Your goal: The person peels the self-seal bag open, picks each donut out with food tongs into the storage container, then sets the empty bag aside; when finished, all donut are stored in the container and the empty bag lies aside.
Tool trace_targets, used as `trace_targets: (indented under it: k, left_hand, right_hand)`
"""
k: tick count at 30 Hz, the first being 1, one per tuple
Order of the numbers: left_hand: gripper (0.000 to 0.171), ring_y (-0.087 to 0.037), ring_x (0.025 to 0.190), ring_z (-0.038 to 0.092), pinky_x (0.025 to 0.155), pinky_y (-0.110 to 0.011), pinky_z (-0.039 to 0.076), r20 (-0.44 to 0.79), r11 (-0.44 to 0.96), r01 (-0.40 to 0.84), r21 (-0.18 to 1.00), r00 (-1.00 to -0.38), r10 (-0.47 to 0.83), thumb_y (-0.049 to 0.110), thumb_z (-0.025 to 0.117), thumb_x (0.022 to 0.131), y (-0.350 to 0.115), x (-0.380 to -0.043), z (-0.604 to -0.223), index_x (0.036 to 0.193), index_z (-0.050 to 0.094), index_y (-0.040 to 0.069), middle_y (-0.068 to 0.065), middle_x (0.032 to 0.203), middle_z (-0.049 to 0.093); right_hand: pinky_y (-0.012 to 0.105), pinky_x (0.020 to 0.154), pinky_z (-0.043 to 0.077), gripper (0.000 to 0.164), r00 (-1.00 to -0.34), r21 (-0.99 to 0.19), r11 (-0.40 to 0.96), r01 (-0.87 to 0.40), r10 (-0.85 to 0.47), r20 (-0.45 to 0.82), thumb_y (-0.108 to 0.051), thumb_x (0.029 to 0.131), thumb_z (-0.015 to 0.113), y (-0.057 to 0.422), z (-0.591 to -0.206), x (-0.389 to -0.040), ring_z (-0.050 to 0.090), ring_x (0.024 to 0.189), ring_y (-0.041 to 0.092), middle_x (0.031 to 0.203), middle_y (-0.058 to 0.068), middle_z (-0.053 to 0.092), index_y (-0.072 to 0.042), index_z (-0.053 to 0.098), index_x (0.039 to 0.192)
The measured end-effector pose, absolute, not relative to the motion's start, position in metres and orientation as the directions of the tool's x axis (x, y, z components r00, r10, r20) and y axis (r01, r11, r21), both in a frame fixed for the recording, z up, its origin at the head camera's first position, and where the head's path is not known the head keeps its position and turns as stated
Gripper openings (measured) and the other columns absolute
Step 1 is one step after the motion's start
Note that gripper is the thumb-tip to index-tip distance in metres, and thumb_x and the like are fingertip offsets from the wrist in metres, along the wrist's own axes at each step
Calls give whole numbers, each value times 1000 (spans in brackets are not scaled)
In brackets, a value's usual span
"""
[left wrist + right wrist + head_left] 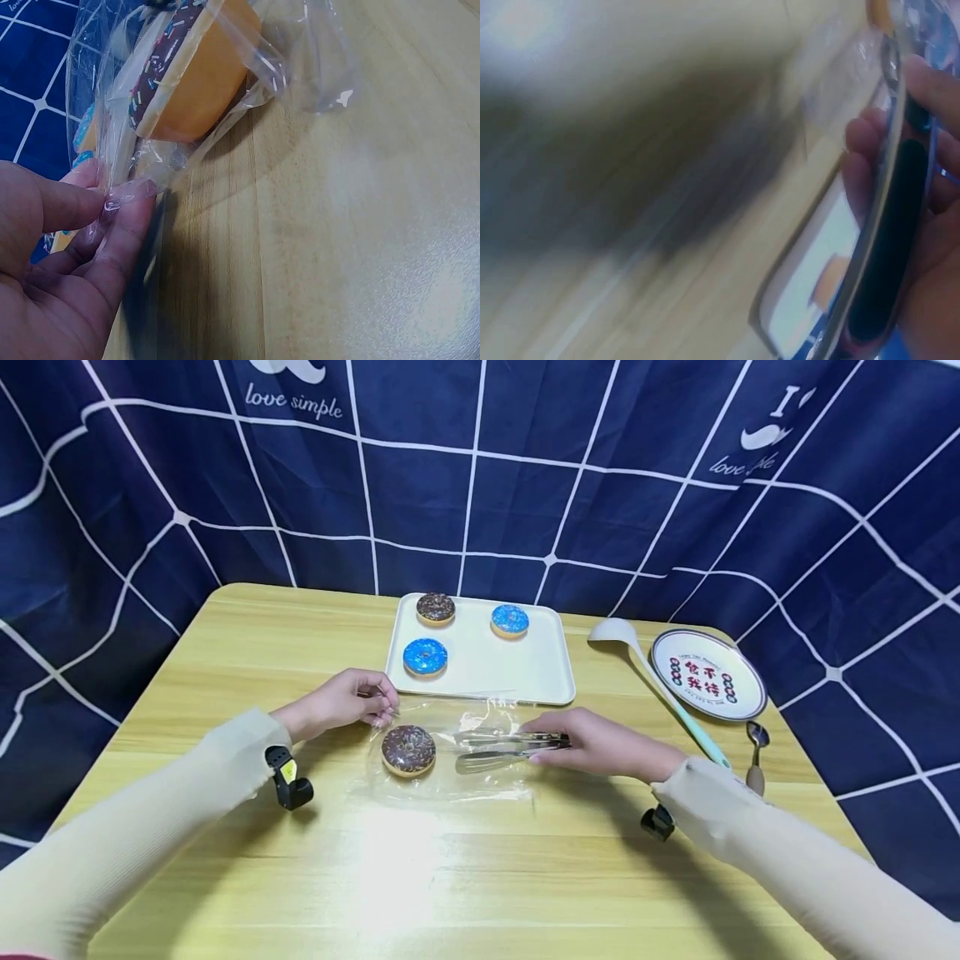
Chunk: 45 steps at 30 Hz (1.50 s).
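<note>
My left hand (352,697) pinches the corner of a clear plastic bag (480,789) between thumb and fingers. Inside the bag, toward its left end, lies a donut (408,750) with chocolate-brown icing and sprinkles. In the left wrist view this donut (199,82) stands tilted, its orange-brown base toward the camera. My right hand (592,742) grips metal tongs (491,753), whose tips are within the bag, apart from each other and to the right of the donut. A dark green grip (892,232) shows on the tongs' handle in the right wrist view.
Behind the bag, a white tray (498,664) bears another chocolate donut (435,608) and two blue ones, one at front left (425,657), one at right (510,621). To the right are a ladle (660,685), a white plate (738,664) and a small spoon (756,752).
</note>
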<state>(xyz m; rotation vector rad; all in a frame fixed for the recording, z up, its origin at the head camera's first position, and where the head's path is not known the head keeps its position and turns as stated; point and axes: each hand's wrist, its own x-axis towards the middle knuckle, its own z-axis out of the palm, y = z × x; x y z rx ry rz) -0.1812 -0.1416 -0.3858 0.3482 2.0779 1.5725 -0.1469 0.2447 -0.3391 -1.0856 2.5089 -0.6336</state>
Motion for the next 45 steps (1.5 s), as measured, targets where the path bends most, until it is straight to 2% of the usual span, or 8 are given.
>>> trace_targets:
  k: [5, 10, 16, 21, 25, 32, 41, 45]
  left_hand:
    - [14, -12, 82, 67, 77, -21, 63, -238, 309, -90, 947, -845, 480, -10, 47, 104, -143, -181, -385, 110, 59, -14, -10, 94, 66]
    - [14, -12, 83, 66, 79, -21, 64, -233, 322, -80, 943, -851, 471, -9, 48, 104, -143, -182, -381, 111, 60, -14, -10, 95, 67]
    - [14, -12, 83, 66, 79, -21, 63, -228, 327, -74, 942, -856, 464, -9, 48, 105, -142, -181, -381, 110, 60, -13, -10, 95, 68]
    - [14, -12, 83, 66, 78, -20, 63, -240, 327, -85, 941, -850, 469, -9, 48, 105, -143, -177, -386, 110, 60, -14, -9, 93, 68]
    - [14, -13, 82, 65, 77, -20, 63, -236, 319, -80, 944, -842, 486, -9, 48, 105, -143, -176, -388, 109, 60, -14, -9, 92, 67]
    - [13, -12, 82, 64, 76, -19, 62, -230, 323, -74, 944, -847, 478, -9, 49, 104, -143, -173, -388, 108, 60, -14, -9, 92, 67]
    - [14, -12, 82, 64, 76, -20, 63, -224, 313, -68, 947, -841, 493, -10, 48, 104, -141, -171, -388, 108, 60, -15, -10, 92, 67]
    - [14, -12, 82, 65, 77, -20, 63, -223, 312, -69, 947, -843, 490, -10, 49, 103, -142, -172, -388, 108, 60, -15, -10, 93, 67]
  right_hand:
    - [30, 85, 59, 31, -627, -542, 566, -621, -774, -90, -27, 98, 75, 228, -343, -151, 64, 94, 9, 111, 0, 75, -10, 72, 125]
    - [27, 82, 57, 33, -621, -544, 556, -629, -780, -80, -28, 95, 78, 219, -346, -152, 63, 92, 10, 107, 2, 73, -8, 72, 121]
    - [27, 77, 56, 39, -618, -536, 560, -632, -781, -86, -29, 95, 78, 212, -350, -151, 61, 87, 12, 103, 2, 71, -5, 69, 125]
    - [28, 79, 57, 43, -600, -532, 545, -648, -795, -83, -29, 95, 78, 207, -354, -150, 63, 90, 12, 105, 3, 72, -3, 68, 127]
    - [28, 80, 57, 42, -595, -539, 541, -646, -799, -90, -32, 96, 78, 204, -358, -151, 63, 92, 11, 108, 2, 73, -5, 69, 128]
    - [33, 98, 61, 43, -570, -552, 514, -657, -817, -83, -31, 99, 74, 199, -361, -150, 69, 106, 11, 120, 3, 75, -8, 68, 135]
    - [30, 94, 62, 41, -573, -538, 510, -671, -817, -61, -27, 100, 72, 203, -366, -149, 68, 97, 8, 118, 5, 77, -5, 69, 135]
    - [31, 95, 62, 39, -575, -557, 497, -665, -817, -42, -25, 100, 73, 206, -367, -149, 70, 100, 9, 118, 5, 77, -6, 70, 133]
